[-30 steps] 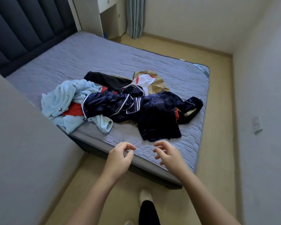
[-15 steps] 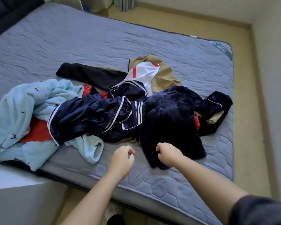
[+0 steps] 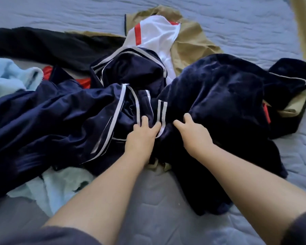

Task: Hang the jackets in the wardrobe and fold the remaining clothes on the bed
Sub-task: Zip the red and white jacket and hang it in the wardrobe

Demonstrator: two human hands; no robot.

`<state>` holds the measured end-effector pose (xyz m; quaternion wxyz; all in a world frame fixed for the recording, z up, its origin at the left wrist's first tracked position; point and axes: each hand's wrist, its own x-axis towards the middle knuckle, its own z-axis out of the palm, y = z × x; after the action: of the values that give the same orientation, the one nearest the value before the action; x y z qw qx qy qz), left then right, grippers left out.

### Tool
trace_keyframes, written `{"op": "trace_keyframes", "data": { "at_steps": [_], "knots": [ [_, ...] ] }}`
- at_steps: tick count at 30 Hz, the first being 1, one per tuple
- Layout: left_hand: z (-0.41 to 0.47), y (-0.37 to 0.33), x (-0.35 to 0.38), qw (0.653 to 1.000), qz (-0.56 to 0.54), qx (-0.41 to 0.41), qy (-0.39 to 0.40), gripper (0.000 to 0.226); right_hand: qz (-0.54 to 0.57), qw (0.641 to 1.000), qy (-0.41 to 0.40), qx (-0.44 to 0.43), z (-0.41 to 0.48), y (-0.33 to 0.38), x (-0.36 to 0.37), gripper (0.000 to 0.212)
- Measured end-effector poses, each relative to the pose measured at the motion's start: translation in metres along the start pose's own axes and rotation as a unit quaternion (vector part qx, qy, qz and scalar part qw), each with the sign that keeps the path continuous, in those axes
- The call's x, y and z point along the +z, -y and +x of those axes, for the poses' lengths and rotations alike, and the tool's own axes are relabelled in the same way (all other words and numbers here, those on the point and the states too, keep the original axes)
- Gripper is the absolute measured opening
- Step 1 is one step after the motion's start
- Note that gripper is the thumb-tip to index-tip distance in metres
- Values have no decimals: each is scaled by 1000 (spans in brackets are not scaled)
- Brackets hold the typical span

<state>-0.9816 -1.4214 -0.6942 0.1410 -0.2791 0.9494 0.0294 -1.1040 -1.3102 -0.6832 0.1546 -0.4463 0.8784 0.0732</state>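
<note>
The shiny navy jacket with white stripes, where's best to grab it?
Grip the white-striped band from the near side, where the left hand pinches it. It lies on top, raised in a fold; the rest of the shiny navy jacket sprawls left, and the plush navy garment crowds its right.

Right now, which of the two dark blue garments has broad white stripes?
The shiny jacket on the left, which the left hand grips; the fuzzy garment beside it, gripped by the right hand, is plush.

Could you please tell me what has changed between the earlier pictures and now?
Both hands moved forward from the edge of the bed: the left hand now grips the striped navy jacket, the right hand grips the dark plush garment. The other clothes lie as before.
</note>
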Motion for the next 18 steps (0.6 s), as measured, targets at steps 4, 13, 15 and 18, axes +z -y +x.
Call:
{"op": "trace_keyframes", "data": {
  "at_steps": [4, 13, 15, 18],
  "knots": [
    [-6, 58, -18, 995, 73, 70, -21, 9, -102, 995, 7, -15, -14, -35, -22, 30],
    [-34, 167, -70, 960, 268, -52, 60, 34, -202, 971, 91, 85, -38, -48, -81, 30],
    [-22, 141, -71, 976, 215, 10, 14, 43, -201, 980, 3, 17, -20, -23, -82, 36],
    [7, 101, -60, 983, 141, 112, -27, 56, -185, 974, -10, -130, 10, 12, -72, 77]
  ]
}}
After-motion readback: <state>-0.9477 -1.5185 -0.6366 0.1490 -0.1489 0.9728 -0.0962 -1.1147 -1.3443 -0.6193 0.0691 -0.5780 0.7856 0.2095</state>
